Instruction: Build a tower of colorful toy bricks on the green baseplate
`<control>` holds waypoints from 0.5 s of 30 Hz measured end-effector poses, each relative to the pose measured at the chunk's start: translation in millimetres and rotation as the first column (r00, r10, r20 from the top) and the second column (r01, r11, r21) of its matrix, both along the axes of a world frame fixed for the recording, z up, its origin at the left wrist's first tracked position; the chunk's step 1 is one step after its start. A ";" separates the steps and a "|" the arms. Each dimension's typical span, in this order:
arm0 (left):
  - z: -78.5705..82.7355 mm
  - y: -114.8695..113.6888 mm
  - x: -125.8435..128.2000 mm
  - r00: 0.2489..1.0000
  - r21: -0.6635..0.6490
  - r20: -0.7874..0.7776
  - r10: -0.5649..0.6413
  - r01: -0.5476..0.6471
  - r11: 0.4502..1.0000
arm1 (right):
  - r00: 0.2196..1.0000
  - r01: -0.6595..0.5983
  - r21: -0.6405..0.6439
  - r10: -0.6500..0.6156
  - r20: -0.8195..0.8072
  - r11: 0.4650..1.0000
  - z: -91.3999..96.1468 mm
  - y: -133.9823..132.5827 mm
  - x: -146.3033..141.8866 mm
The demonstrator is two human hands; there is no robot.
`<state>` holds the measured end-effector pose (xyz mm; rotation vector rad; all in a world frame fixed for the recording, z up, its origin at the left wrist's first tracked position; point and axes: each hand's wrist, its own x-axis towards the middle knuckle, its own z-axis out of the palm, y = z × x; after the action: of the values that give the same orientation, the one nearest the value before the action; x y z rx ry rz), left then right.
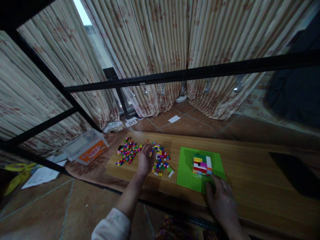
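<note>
My left hand (146, 158) reaches over loose toy building bricks (163, 165) on the wooden tabletop, thumb and fingers apart. Small coloured bricks show beside its fingertips; a tiny piece in the fingers cannot be ruled out. My right hand (222, 198) is over the near right corner of a green baseplate (186, 166), thumb and forefinger spread. Its fingertips come close to the block of joined bricks (202, 165) on the plate; contact is unclear. That block has yellow, white, red, pink and dark green bricks. Left of my left hand lies a heap of smaller bricks (128, 151).
A clear plastic box (86, 146) with an orange label stands left of the wooden table (245, 166). A dark flat object (295, 173) lies at the table's right. Beyond are a black metal bar (162, 77), striped curtains (160, 43) and white paper (174, 118) on the tiled floor.
</note>
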<state>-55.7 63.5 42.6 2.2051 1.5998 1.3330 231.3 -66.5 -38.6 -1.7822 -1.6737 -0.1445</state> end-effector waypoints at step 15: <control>-25.3 -9.0 6.2 0.992 -0.234 -0.125 0.032 -0.061 0.970 | 1.000 -0.001 0.000 0.001 0.000 1.000 -0.1 0.3 0.6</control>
<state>-49.5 54.6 17.3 2.1500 1.7587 0.9746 231.8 -66.2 -38.6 -1.7811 -1.6750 -0.1440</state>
